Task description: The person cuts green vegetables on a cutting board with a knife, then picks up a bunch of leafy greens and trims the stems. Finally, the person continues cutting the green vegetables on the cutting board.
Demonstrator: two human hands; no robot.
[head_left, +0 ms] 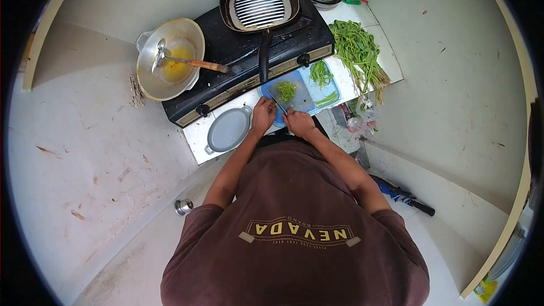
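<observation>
My right hand [299, 123] is closed around a knife [276, 101], whose blade points up and left over a blue cutting board [303, 92]. Just left of the blade, my left hand [264, 114] rests at the board's near edge with its fingers curled. What those fingers hold, if anything, is hidden. Finely chopped greens [286, 90] lie in a small heap beyond the blade. Toward the right of the board are cut leafy pieces [321, 73] and a few green stalks [327, 100].
Behind the board stands a black gas stove [238, 56] bearing a grill pan [259, 4] and a wok [144, 71] with a ladle [192, 63]. A grey oval dish [228, 130] sits left of my hands. Leafy greens [356, 51] with roots lie at right, near plastic bags [362, 120].
</observation>
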